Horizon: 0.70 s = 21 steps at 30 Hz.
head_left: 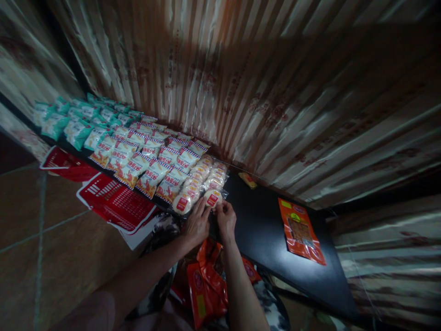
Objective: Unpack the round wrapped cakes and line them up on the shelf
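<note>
Both my hands meet at the front edge of a black shelf, around a round white packaged cracker (212, 197) with a red label in clear wrap. My left hand (198, 222) lies along its left side, fingers stretched out and touching the wrapper. My right hand (225, 218) pinches the wrapper's right edge between thumb and fingers. Behind it, more round cracker packs (199, 178) overlap in two rows. White snack bags with striped edges (148, 158) stand in rows to the left of them.
Teal snack bags (77, 131) fill the shelf's far left. On the right part of the black shelf (257, 220) lie a small yellow packet (248, 180) and an orange bag (300, 230). More orange bags (206, 280) sit below my arms. Red baskets (117, 200) stand under the shelf; a pleated curtain (241, 92) hangs behind.
</note>
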Each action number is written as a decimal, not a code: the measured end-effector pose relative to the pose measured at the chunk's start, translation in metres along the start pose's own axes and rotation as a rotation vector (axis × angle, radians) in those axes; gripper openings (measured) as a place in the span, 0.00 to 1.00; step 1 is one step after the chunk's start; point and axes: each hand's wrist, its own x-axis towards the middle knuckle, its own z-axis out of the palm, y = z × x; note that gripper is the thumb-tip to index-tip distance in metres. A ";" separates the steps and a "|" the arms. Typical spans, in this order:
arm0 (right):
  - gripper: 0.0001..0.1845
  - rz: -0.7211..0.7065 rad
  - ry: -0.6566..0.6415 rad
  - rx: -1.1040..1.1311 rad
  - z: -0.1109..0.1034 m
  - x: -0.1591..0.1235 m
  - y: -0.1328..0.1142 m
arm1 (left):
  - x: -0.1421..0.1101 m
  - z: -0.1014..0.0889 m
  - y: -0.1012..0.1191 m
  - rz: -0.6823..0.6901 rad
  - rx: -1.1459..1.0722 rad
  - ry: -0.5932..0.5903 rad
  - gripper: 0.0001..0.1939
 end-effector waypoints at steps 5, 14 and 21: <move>0.22 -0.028 0.014 0.023 0.006 0.007 0.003 | -0.001 0.002 0.002 0.004 0.044 -0.022 0.27; 0.20 -0.075 0.004 -0.010 0.011 0.013 0.005 | -0.001 0.001 0.004 0.050 0.093 0.029 0.25; 0.22 -0.071 0.013 -0.059 0.009 0.012 -0.002 | 0.010 -0.012 0.007 0.098 0.237 0.100 0.23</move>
